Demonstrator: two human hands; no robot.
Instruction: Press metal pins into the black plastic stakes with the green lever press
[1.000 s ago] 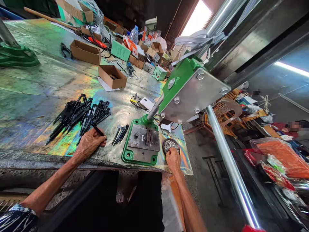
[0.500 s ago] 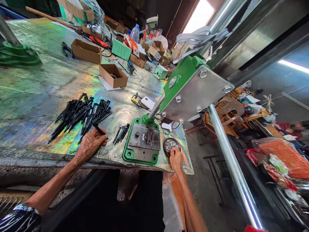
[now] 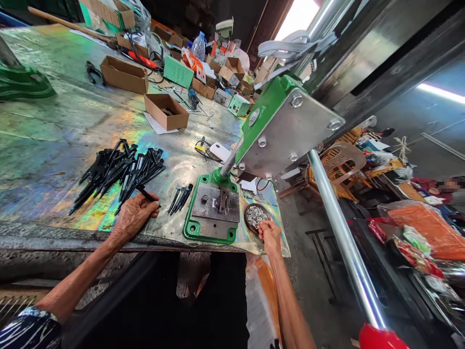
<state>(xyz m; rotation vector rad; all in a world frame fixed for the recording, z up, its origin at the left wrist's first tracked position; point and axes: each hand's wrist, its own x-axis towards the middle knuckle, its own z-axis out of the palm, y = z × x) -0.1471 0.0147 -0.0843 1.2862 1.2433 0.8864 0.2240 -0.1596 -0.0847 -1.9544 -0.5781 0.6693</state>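
Observation:
My left hand rests on the metal table, fingers closed round a black plastic stake. Just beyond it lies a big pile of black stakes, and a small bunch of the same stakes lies beside the green press base. My right hand sits at the near edge of a round dark dish of small silvery metal pieces, fingers pinched together; what they hold is too small to make out. The press head hangs above the base.
A long steel lever with a red knob runs down to the right. Open cardboard boxes, a green box, a bottle and tools crowd the far table. Another green press base stands far left. The table edge is right below my hands.
My right hand has drawn back from on top of the dish to its near edge. My left hand keeps its hold on the stake and has barely moved.

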